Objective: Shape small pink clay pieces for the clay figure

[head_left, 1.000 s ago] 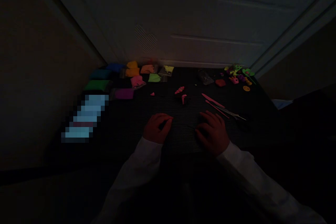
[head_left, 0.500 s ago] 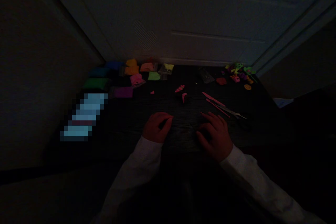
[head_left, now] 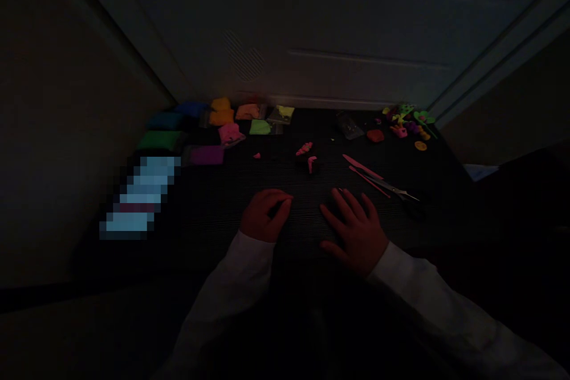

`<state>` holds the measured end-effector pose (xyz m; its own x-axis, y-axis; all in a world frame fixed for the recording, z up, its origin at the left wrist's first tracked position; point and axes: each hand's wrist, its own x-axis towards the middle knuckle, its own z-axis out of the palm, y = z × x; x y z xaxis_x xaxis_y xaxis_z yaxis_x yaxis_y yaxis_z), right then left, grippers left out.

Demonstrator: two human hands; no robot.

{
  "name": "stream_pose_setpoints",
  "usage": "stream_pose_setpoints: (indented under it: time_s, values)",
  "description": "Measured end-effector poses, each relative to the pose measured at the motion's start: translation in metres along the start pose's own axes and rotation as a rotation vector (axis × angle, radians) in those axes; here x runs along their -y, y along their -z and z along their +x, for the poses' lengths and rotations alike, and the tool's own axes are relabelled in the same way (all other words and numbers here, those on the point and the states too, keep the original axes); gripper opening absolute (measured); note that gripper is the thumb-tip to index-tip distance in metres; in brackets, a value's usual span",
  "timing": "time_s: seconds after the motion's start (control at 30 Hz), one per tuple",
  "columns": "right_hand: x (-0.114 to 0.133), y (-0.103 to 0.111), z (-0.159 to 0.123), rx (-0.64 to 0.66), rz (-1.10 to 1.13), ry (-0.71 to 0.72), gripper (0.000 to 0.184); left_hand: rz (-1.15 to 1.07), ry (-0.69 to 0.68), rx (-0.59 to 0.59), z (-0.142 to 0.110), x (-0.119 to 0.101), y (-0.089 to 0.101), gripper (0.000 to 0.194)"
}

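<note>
The scene is very dark. My left hand [head_left: 265, 214] rests on the dark ribbed mat [head_left: 222, 208] with its fingers curled inward; whether anything is under them is hidden. My right hand [head_left: 351, 230] lies flat on the mat with fingers spread and nothing in it. Just beyond the hands sit small pink clay pieces [head_left: 307, 156] and a tiny pink bit [head_left: 257, 156]. Pink modelling tools [head_left: 361, 169] and scissors [head_left: 396, 191] lie to the right of my right hand.
Several coloured clay packets [head_left: 222, 122] line the mat's far left. Small clay figures [head_left: 407, 122] and a red lump [head_left: 375, 136] sit at the far right. A white panelled door [head_left: 347, 41] stands behind. A blurred-out patch [head_left: 140, 199] lies left.
My right hand has slid left and its fingers have spread flat on the mat. The left hand has stayed in place.
</note>
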<state>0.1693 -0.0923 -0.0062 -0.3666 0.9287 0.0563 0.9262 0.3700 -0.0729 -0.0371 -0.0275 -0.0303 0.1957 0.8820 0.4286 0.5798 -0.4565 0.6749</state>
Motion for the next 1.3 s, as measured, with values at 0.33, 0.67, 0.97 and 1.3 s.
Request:
stream_pose_setpoints:
  time_s: [0.33, 0.67, 0.97, 1.3]
  values:
    - [0.0025, -0.0012, -0.0015, -0.048, 0.002, -0.008, 0.062, -0.003, 0.038, 0.003, -0.0005, 0.0002, -0.0006, 0.015]
    - [0.007, -0.0016, -0.002, -0.036, 0.021, -0.038, 0.063, 0.011, 0.027, 0.038, 0.0007, -0.002, 0.002, 0.015]
    - [0.0088, -0.0013, -0.003, -0.043, 0.023, -0.029, 0.064, 0.011, 0.042, 0.032, 0.001, -0.0034, 0.0024, 0.015]
    - [0.0072, -0.003, -0.0033, -0.042, 0.011, -0.062, 0.066, -0.005, 0.041, 0.009, 0.0003, -0.0024, 0.0, 0.016]
